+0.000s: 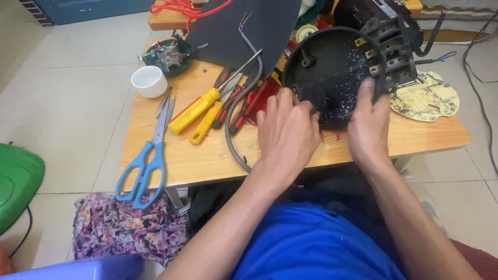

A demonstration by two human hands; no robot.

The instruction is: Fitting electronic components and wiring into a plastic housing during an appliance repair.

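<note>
Gripping a round black plastic housing [337, 72] near the right end of the desk [207, 155], both hands are busy: the left hand [288, 129] pinches at its lower middle, fingers curled on something I cannot make out, while the right hand [368, 122] clasps its lower right rim. Already opened and stripped, the housing tilts up with its hollow face toward the person, a round board [425, 98] lying just right of it. Screwdrivers [199, 109] and blue scissors [148, 161] lie toward the left edge.
</note>
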